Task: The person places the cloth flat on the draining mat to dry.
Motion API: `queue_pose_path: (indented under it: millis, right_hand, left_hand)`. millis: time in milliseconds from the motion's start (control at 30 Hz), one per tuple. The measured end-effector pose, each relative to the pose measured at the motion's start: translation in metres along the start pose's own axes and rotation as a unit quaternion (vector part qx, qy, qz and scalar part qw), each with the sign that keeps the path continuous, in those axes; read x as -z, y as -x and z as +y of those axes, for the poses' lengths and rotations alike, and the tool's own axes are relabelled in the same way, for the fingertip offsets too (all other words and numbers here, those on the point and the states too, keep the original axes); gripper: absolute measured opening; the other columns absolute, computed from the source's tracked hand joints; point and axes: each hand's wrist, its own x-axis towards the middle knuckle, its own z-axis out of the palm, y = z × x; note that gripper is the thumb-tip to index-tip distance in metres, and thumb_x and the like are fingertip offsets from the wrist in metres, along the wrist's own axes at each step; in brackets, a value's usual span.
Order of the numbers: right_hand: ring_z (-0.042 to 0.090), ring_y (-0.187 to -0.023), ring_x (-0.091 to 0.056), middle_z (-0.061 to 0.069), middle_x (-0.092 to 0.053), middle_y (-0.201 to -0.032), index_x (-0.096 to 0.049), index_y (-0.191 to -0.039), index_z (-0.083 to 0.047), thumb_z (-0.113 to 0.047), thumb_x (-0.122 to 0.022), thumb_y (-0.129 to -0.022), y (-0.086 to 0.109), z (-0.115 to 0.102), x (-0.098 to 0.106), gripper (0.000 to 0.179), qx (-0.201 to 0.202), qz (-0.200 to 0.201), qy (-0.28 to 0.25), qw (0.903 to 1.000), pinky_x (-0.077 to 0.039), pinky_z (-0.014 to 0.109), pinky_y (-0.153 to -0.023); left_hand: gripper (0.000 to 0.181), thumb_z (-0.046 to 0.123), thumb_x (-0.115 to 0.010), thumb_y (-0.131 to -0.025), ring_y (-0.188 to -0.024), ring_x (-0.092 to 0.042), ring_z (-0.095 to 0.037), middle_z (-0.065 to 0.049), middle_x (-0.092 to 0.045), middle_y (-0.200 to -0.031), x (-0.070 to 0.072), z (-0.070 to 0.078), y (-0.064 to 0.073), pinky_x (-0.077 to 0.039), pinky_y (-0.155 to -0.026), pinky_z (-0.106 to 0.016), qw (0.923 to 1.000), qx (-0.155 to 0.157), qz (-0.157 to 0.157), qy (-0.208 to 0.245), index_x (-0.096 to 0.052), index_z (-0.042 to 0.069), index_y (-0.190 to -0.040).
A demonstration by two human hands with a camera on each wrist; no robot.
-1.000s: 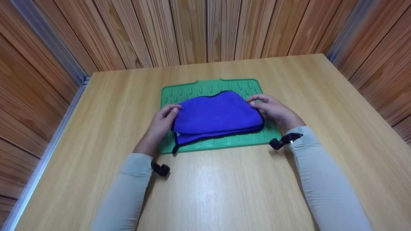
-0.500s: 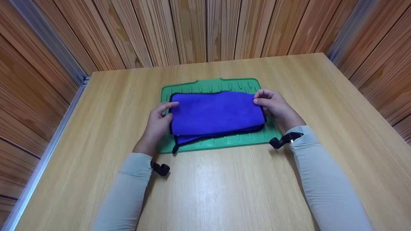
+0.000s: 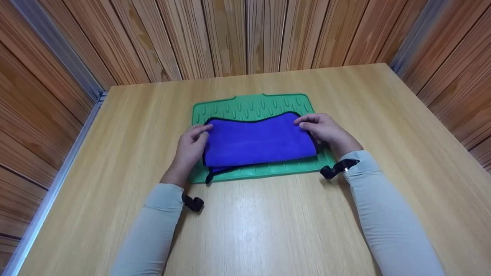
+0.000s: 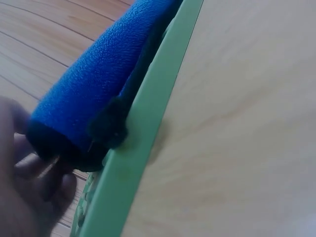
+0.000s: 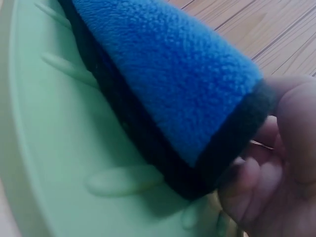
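A blue cloth (image 3: 257, 142) with black edging lies folded on a green ribbed mat (image 3: 249, 177), its far edge dipping in the middle. My left hand (image 3: 188, 147) holds the cloth's left end, index fingertip and thumb at its upper corner. In the left wrist view the curled fingers (image 4: 54, 182) sit under that end, and a small dark loop (image 4: 109, 123) hangs over the mat's rim. At the right end, my right hand (image 3: 328, 132) grips the far corner. The right wrist view shows the fingers (image 5: 242, 190) bent behind the cloth's dark border (image 5: 237, 133).
The mat lies on a light wooden table (image 3: 249, 230). Wood-plank walls (image 3: 245, 38) stand behind the table and at both sides, with metal strips (image 3: 57, 46) in the corners. Each sleeved wrist wears a black camera (image 3: 193, 203).
The cloth's far edge has come nearer and now sags in the middle, while its near fold has slid forward over the lower layer. The right hand has lowered slightly.
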Motion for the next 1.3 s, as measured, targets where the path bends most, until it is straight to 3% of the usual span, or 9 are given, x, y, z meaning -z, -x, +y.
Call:
queue_pose_path:
  millis: [67, 133, 267, 467, 667, 800, 900, 1100, 1300]
  right_hand:
    - [0.007, -0.049, -0.036, -0.011, -0.044, -0.062, -0.068, -0.124, -0.005, -0.025, -0.06, -0.103, -0.001, 0.0, -0.001, 0.03, 0.006, 0.012, 0.003, 0.9999, -0.032, 0.022, -0.046]
    - [0.006, -0.049, -0.035, -0.013, -0.05, -0.063, -0.07, -0.121, -0.005, -0.024, -0.06, -0.103, -0.002, 0.001, -0.001, 0.028, 0.007, 0.021, 0.004, 0.9998, -0.03, 0.022, -0.046]
    - [0.006, -0.05, -0.037, -0.013, -0.054, -0.069, -0.071, -0.119, -0.006, -0.024, -0.059, -0.104, -0.003, 0.001, -0.004, 0.028, -0.002, 0.032, 0.001, 0.9995, -0.032, 0.022, -0.046]
    - [0.009, -0.056, -0.041, -0.009, -0.045, -0.069, -0.07, -0.124, -0.008, -0.027, -0.057, -0.105, -0.004, -0.007, 0.0, 0.03, -0.01, 0.048, -0.044, 0.9978, -0.037, 0.024, -0.053]
    - [0.011, -0.06, -0.044, -0.006, -0.049, -0.075, -0.067, -0.127, -0.012, -0.026, -0.053, -0.106, -0.013, -0.021, 0.013, 0.029, -0.015, 0.057, -0.008, 0.9982, -0.039, 0.027, -0.059]
    - [0.013, -0.074, -0.051, -0.001, -0.059, -0.099, -0.065, -0.13, -0.009, -0.024, -0.055, -0.105, -0.028, -0.031, 0.019, 0.03, 0.003, 0.061, 0.045, 0.9971, -0.046, 0.028, -0.068]
    - [0.016, -0.088, -0.053, 0.005, -0.059, -0.117, -0.064, -0.131, -0.008, -0.022, -0.056, -0.105, -0.042, -0.034, 0.02, 0.031, 0.003, 0.063, 0.066, 0.9958, -0.048, 0.028, -0.073]
    - [0.015, -0.08, -0.053, 0.008, -0.055, -0.109, -0.064, -0.129, -0.005, -0.012, -0.057, -0.103, -0.068, -0.031, 0.017, 0.028, 0.009, 0.071, 0.09, 0.9933, -0.046, 0.023, -0.063]
    - [0.014, -0.079, -0.052, 0.011, -0.052, -0.116, -0.061, -0.134, -0.003, -0.01, -0.057, -0.101, -0.076, -0.027, 0.013, 0.033, -0.013, 0.048, 0.135, 0.9895, -0.045, 0.026, -0.07]
  left_hand:
    - [0.033, 0.018, -0.053, -0.104, -0.14, -0.043, -0.026, -0.011, -0.052, -0.146, 0.0, -0.001, -0.001, -0.035, -0.115, -0.038, 0.9997, -0.007, 0.024, -0.001, -0.069, 0.008, -0.131]
    - [0.032, 0.018, -0.053, -0.103, -0.138, -0.047, -0.026, -0.012, -0.056, -0.142, 0.001, -0.002, -0.002, -0.037, -0.114, -0.038, 0.9995, 0.0, 0.029, -0.011, -0.07, 0.006, -0.128]
    - [0.033, 0.02, -0.052, -0.104, -0.137, -0.048, -0.027, -0.013, -0.059, -0.14, 0.003, -0.002, -0.002, -0.037, -0.114, -0.04, 0.9992, 0.025, 0.012, -0.03, -0.069, 0.005, -0.129]
    - [0.037, 0.026, -0.051, -0.106, -0.144, -0.038, -0.027, -0.009, -0.047, -0.151, 0.011, 0.01, -0.006, -0.033, -0.117, -0.041, 0.9992, 0.036, -0.002, -0.02, -0.066, 0.01, -0.135]
    - [0.038, 0.03, -0.049, -0.107, -0.132, -0.046, -0.025, -0.007, -0.05, -0.147, 0.013, 0.026, -0.027, -0.039, -0.11, -0.041, 0.9986, 0.035, -0.026, -0.03, -0.062, 0.012, -0.138]
    - [0.039, 0.031, -0.049, -0.107, -0.13, -0.045, -0.024, -0.007, -0.049, -0.147, 0.013, 0.033, -0.043, -0.038, -0.11, -0.043, 0.9972, 0.044, -0.033, -0.05, -0.06, 0.016, -0.141]
    - [0.04, 0.032, -0.048, -0.107, -0.135, -0.043, -0.024, -0.007, -0.046, -0.151, 0.014, 0.035, -0.056, -0.035, -0.113, -0.043, 0.9963, 0.051, -0.029, -0.063, -0.058, 0.017, -0.143]
    - [0.042, 0.03, -0.046, -0.107, -0.146, -0.033, -0.023, -0.007, -0.04, -0.158, 0.014, 0.033, -0.079, -0.027, -0.119, -0.043, 0.9938, 0.079, -0.029, -0.073, -0.054, 0.017, -0.146]
    - [0.048, 0.023, -0.047, -0.106, -0.147, -0.031, -0.021, -0.009, -0.036, -0.16, 0.001, 0.028, -0.09, -0.028, -0.119, -0.04, 0.988, 0.117, -0.073, -0.07, -0.045, 0.011, -0.152]
